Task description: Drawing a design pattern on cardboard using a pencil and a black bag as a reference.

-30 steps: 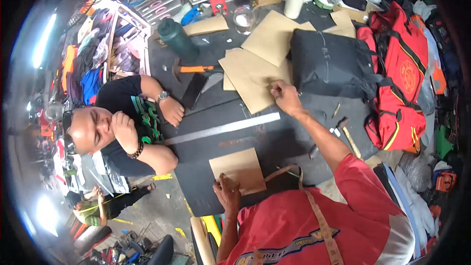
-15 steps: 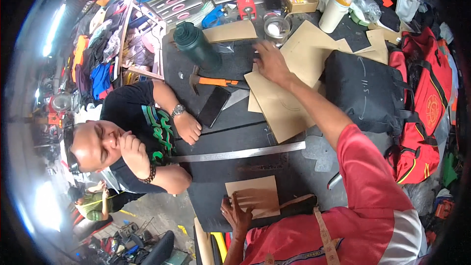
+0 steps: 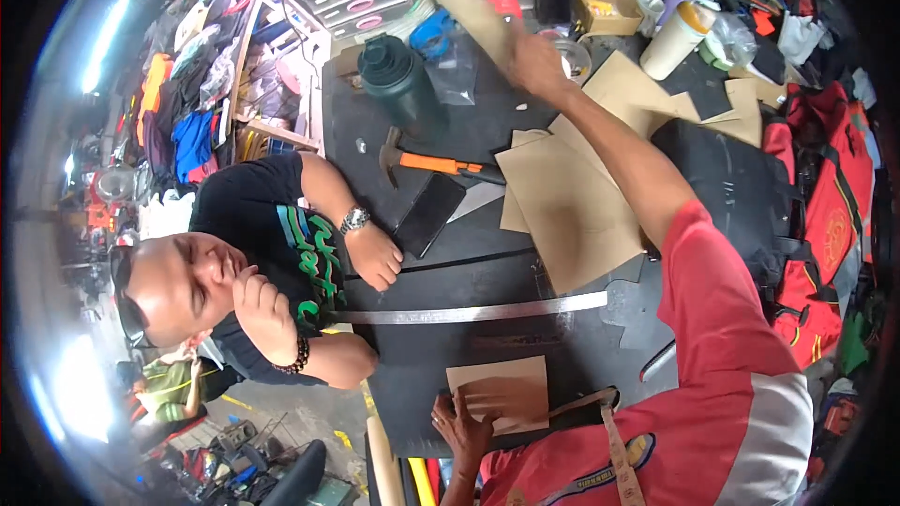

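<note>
My right hand [image 3: 541, 64] is raised over the far side of the black worktable [image 3: 412, 417], closed on one end of a strip of brown cardboard [image 3: 469, 14]. The strip is tilted up and slightly blurred. At the near edge, my left hand [image 3: 462, 426] rests with fingers stretched on the left side of a small rectangular cardboard piece [image 3: 511, 389]. Below my right forearm lie larger overlapping cardboard sheets [image 3: 562, 215], partly hidden by the arm. A long metal ruler [image 3: 469, 310] crosses the table between the sheets and the small piece.
A co-worker [image 3: 253, 262] leans on the table's left side. Near them lie a phone [image 3: 429, 214] and a claw hammer [image 3: 427, 162]; a green bottle [image 3: 398, 84] stands beyond. A black bag [image 3: 717, 187] and red bag [image 3: 825, 225] sit right. A tape measure [image 3: 614, 440] hangs over my shirt.
My right hand has taken hold of the cardboard strip that lay at the far side and lifted it off the table. My left hand stays on the small piece. The whole view has shifted slightly.
</note>
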Demonstrator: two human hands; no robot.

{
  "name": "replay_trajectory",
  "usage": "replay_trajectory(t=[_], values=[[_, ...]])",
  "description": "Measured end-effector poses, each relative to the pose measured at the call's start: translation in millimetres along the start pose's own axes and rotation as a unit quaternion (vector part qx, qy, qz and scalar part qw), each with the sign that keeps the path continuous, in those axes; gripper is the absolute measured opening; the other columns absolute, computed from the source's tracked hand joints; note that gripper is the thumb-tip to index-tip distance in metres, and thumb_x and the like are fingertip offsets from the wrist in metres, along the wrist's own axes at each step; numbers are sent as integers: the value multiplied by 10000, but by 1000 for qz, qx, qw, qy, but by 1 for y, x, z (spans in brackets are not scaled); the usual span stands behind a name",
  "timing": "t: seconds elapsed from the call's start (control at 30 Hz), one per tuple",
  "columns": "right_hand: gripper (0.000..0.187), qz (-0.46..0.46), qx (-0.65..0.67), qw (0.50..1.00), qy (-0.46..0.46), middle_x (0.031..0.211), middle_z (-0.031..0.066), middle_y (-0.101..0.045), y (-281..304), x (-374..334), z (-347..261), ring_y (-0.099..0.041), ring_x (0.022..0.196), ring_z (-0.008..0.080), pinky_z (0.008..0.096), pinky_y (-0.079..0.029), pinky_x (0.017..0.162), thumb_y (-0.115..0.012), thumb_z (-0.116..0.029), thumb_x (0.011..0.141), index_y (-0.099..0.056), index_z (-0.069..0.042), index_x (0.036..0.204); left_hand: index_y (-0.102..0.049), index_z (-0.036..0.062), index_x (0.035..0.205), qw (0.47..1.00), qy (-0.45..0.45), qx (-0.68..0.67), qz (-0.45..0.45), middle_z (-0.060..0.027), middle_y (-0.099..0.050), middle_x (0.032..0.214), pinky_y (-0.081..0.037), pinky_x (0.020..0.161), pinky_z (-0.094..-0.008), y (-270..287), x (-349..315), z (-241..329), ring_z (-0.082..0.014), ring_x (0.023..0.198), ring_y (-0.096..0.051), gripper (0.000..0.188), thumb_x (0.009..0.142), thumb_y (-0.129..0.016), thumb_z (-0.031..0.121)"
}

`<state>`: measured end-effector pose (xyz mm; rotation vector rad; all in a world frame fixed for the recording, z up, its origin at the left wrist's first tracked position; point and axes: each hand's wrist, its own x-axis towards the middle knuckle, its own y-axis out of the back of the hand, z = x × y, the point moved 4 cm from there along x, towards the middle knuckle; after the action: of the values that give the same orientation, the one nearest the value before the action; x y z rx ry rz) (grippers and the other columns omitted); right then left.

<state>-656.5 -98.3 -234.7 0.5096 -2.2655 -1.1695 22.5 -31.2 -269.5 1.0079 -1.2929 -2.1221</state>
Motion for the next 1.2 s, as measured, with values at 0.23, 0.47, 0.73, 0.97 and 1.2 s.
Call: replay_trajectory(t=[0.23,0.47,0.73,0.97,1.2], values=[[394,-113,498,837,-199,1270,95,-720,97,-172,-27,-674,1089,142,325,-539,988,-657,-76,1050,-560,1,1424,-549,140,1482,992,-100,-40,65,-269,-549,1303,-441,982,-589,-12,10,-26,-482,1155,-559,876,708,-932,286],[556,-194,624,723,-226,1405,39,-669,138,-393,-104,-626,1256,137,342,-491,1117,-683,-61,1017,-506,-56,1545,-463,22,1567,863,-63,-496,-69,-185,-610,1453,-480,1092,-373,65,54,81,-256,1262,-616,599,1059,-680,254],[591,-210,653,682,-254,1429,73,-649,135,-487,-139,-628,1269,175,340,-490,1110,-709,-58,1008,-483,-31,1554,-387,-12,1609,841,-126,-519,-89,-61,-751,1098,-516,931,-273,84,32,119,-97,981,-645,671,1028,-711,76],[622,-287,581,732,-211,1357,93,-653,115,-538,-166,-591,1257,169,354,-472,1093,-771,-104,990,-454,-38,1522,-527,-50,1521,854,-69,-513,-41,-7,-741,1029,-514,881,-236,65,5,46,-86,934,-640,605,963,-759,-15],[723,-267,646,704,-124,1542,128,-531,118,-570,-216,-474,1434,206,371,-402,1177,-645,-365,1090,-332,-51,1660,-414,11,1621,847,-45,-516,-122,-72,-710,1214,-509,958,-277,39,-29,23,-127,1065,-640,662,1020,-694,23]])
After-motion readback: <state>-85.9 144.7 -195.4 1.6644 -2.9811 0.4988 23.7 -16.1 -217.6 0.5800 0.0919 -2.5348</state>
